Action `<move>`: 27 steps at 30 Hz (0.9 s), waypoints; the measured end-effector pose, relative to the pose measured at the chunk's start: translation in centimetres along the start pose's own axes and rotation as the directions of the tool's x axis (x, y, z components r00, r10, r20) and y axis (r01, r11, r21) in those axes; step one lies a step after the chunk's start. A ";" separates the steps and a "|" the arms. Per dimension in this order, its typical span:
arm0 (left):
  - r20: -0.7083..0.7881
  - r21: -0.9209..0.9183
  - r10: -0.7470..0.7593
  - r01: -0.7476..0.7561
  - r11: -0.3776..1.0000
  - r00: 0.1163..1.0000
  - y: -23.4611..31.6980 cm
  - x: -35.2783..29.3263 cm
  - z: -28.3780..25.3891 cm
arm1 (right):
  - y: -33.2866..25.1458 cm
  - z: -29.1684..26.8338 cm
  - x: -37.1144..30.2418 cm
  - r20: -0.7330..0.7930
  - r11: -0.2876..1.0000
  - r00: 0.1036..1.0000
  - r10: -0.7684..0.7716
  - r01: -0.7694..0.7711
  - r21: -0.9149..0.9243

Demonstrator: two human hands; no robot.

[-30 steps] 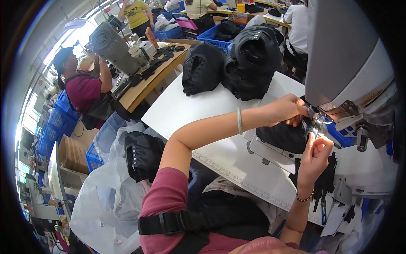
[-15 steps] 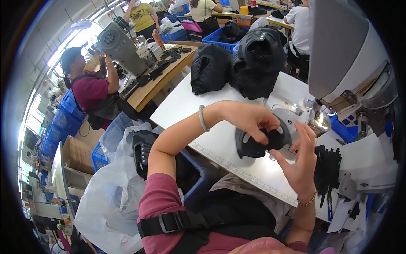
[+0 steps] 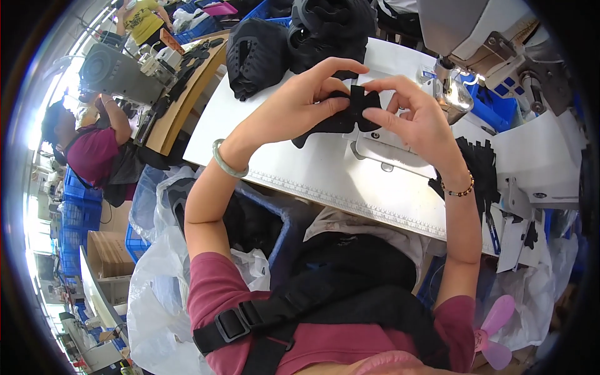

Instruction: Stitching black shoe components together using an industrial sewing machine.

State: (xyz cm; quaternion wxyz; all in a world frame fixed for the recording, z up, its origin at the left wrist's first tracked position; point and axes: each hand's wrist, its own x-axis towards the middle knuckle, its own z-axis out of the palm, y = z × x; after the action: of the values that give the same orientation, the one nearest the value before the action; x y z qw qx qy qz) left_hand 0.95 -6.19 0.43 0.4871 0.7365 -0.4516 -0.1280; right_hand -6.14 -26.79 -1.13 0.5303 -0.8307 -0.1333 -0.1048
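A black fabric piece (image 3: 334, 122), like a shoe part, is held up over the white sewing table (image 3: 300, 162). My left hand (image 3: 300, 103) pinches its left side between thumb and fingers. My right hand (image 3: 415, 119) has its thumb and fingertips closed on the right side. A short black strip (image 3: 357, 94) stands upright across the piece between both thumbs. How the strip is fixed there, I cannot tell. Just behind my right hand is the sewing machine's shiny metal part (image 3: 454, 100). A bundle of black strips (image 3: 478, 165) lies to the right of that hand.
Black shoe uppers (image 3: 256, 56) are piled at the table's far side. The sewing machine head (image 3: 450, 25) overhangs the far right. Below the table's left edge stands a blue crate (image 3: 281, 234) beside plastic bags (image 3: 156, 300). A co-worker (image 3: 94, 140) sits at another machine, left.
My view has shifted, and both hands now meet at the black piece. My right hand, apart and spread before, has closed on it. A black strip now shows across the piece.
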 end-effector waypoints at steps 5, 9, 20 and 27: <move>0.010 0.040 0.040 -0.040 0.998 0.999 -0.1 -0.1 0.8 | 0.0 0.6 -0.5 -0.072 0.914 0.926 -0.369 0.348 -0.211; -0.007 -0.080 0.090 -0.090 0.993 0.996 -0.7 -0.3 0.8 | 1.0 0.9 -2.1 0.092 0.607 0.695 -0.713 0.678 -0.415; -0.293 -0.451 -0.007 -0.131 0.883 0.956 -1.7 0.5 -1.0 | 2.7 3.2 -4.8 0.361 0.227 0.395 -0.845 0.876 -0.427; -0.101 -0.123 0.138 -0.150 0.981 0.985 -0.3 -1.6 1.8 | -2.0 2.1 -4.4 -0.175 0.971 0.963 -0.204 0.176 -0.162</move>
State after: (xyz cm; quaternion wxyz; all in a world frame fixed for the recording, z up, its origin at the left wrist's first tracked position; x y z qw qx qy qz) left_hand -0.90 -5.95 -1.09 0.5623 0.6735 -0.4717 -0.0876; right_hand -10.85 -24.56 -1.68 0.4662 -0.8366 -0.1532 -0.2435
